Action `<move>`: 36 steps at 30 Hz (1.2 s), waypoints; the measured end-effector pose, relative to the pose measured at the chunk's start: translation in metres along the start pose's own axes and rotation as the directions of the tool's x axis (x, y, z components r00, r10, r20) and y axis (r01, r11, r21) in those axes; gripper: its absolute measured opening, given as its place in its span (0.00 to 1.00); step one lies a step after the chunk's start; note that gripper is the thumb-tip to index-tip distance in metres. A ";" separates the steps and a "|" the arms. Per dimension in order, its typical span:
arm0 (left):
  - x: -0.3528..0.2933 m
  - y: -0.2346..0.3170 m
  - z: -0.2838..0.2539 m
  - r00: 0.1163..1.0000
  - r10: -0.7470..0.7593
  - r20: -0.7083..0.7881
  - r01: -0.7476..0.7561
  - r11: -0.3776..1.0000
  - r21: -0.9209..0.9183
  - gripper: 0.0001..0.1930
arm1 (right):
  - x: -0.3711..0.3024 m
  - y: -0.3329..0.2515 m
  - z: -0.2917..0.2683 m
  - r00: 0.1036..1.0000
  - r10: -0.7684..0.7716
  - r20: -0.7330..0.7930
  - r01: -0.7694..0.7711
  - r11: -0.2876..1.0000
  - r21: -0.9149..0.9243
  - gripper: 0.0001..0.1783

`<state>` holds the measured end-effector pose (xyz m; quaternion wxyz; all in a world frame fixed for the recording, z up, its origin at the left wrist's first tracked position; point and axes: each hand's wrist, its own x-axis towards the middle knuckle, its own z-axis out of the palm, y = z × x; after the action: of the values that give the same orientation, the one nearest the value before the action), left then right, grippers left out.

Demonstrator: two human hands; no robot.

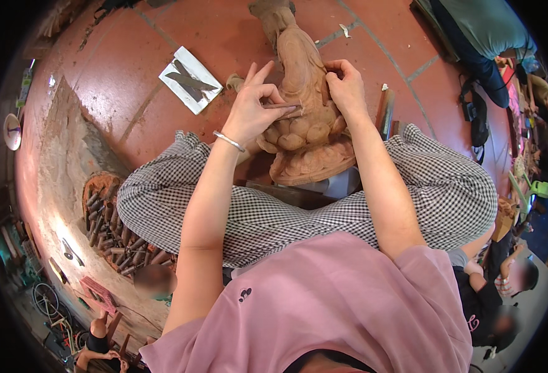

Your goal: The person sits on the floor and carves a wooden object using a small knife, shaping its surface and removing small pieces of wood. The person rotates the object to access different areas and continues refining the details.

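Note:
A carved wooden statue [303, 74] lies tilted between my knees, its lotus-like base [314, 163] toward me and its far end pointing away. My left hand [255, 105] pinches a thin brown strip [286, 109], perhaps folded sandpaper, between thumb and index finger. The strip touches the carved folds at the statue's middle, and the other left fingers are raised. On the opposite side, my right hand [347, 90] grips the statue's edge with bent fingers; its fingertips are partly hidden.
A white pad [192, 79] with dark strips lies on the red tiled floor to the left. Beyond my left knee, a wooden slab [62, 155] holds many tool handles [109, 230]. A black strap [476, 115] lies at right. Other people sit at both lower sides.

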<state>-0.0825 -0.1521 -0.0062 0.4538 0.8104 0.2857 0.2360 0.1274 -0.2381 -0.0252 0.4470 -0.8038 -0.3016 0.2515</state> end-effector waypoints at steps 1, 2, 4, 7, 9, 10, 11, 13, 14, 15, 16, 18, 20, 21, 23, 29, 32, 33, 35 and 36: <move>0.001 -0.002 0.003 0.999 0.030 -0.026 -0.030 1.000 -0.006 0.15 | 0.000 -0.003 0.001 1.000 0.008 0.003 -0.008 1.000 -0.030 0.14; 0.001 -0.002 0.006 0.997 0.060 -0.052 -0.061 0.998 -0.011 0.15 | -0.001 -0.009 0.002 1.000 0.016 0.004 -0.016 0.998 -0.059 0.14; 0.001 0.003 0.027 0.986 0.052 -0.159 -0.053 0.999 -0.005 0.14 | -0.005 -0.012 0.004 1.000 -0.005 -0.003 0.004 0.995 -0.095 0.13; 0.012 0.019 0.044 0.967 0.016 -0.255 0.023 0.989 0.149 0.13 | -0.005 -0.008 0.004 0.996 -0.081 -0.039 0.076 0.990 -0.118 0.12; 0.019 0.031 0.050 0.962 0.014 -0.272 0.055 0.968 0.246 0.11 | -0.002 -0.002 0.005 0.991 -0.116 -0.072 0.109 0.989 -0.096 0.11; 0.018 0.034 0.050 0.957 0.044 -0.287 0.047 0.952 0.303 0.14 | 0.000 0.005 0.006 0.982 -0.162 -0.099 0.155 0.985 -0.078 0.11; 0.013 0.035 0.044 0.956 0.077 -0.282 0.019 0.946 0.324 0.13 | -0.006 -0.005 0.009 0.990 -0.110 -0.083 0.105 0.993 -0.052 0.11; 0.001 0.023 0.043 0.953 0.114 -0.282 -0.036 0.963 0.268 0.11 | -0.006 -0.012 0.010 0.993 -0.089 -0.083 0.081 0.992 -0.093 0.13; -0.001 0.021 0.043 0.955 0.082 -0.286 -0.008 0.968 0.251 0.11 | -0.007 -0.015 0.010 0.990 -0.086 -0.114 0.076 0.993 -0.087 0.12; 0.000 0.025 0.043 0.965 0.059 -0.257 0.007 0.968 0.249 0.12 | -0.004 -0.013 0.010 0.987 -0.080 -0.139 0.065 0.992 -0.109 0.11; 0.004 0.026 0.047 0.964 0.089 -0.250 -0.017 0.960 0.278 0.13 | -0.001 -0.007 0.009 0.985 -0.101 -0.142 0.085 0.990 -0.116 0.10; 0.014 0.028 0.051 0.964 0.128 -0.232 -0.043 0.940 0.338 0.14 | 0.001 -0.001 0.009 0.984 -0.080 -0.156 0.068 0.994 -0.084 0.11; 0.025 0.030 0.056 0.953 0.141 -0.266 -0.047 0.942 0.332 0.14 | 0.004 0.004 0.008 0.978 -0.084 -0.191 0.080 0.996 -0.025 0.11; 0.030 0.030 0.058 0.956 0.130 -0.261 -0.036 0.942 0.334 0.14 | 0.005 0.001 0.007 0.983 -0.055 -0.177 0.053 0.998 -0.017 0.10; 0.030 0.013 0.049 0.963 0.125 -0.241 -0.041 0.944 0.326 0.15 | -0.006 -0.026 -0.002 0.975 -0.135 -0.175 0.140 0.990 0.017 0.10; 0.001 0.019 0.015 0.987 -0.155 -0.035 0.153 0.988 -0.036 0.12 | -0.022 -0.041 0.017 0.758 -0.643 -0.108 0.642 0.765 -0.051 0.06; 0.008 0.008 0.011 0.995 -0.102 -0.025 0.102 0.994 0.035 0.12 | -0.035 -0.042 0.021 0.705 -0.705 -0.081 0.695 0.709 -0.122 0.05; 0.012 0.005 0.013 0.996 -0.089 -0.030 0.089 0.996 0.009 0.16 | -0.031 -0.041 0.022 0.699 -0.713 -0.048 0.705 0.699 -0.115 0.05; 0.015 0.010 0.019 0.992 -0.120 -0.027 0.117 0.991 -0.069 0.28 | -0.025 -0.037 0.022 0.690 -0.723 0.017 0.721 0.686 -0.102 0.05; 0.019 0.008 0.020 0.989 -0.147 -0.018 0.144 0.984 -0.101 0.33 | -0.022 -0.035 0.023 0.693 -0.719 0.053 0.720 0.686 -0.111 0.05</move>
<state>-0.0535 -0.1548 -0.0064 0.5060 0.7608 0.3376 0.2263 0.0877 -0.2258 -0.0028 0.4586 -0.6466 -0.6083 0.0394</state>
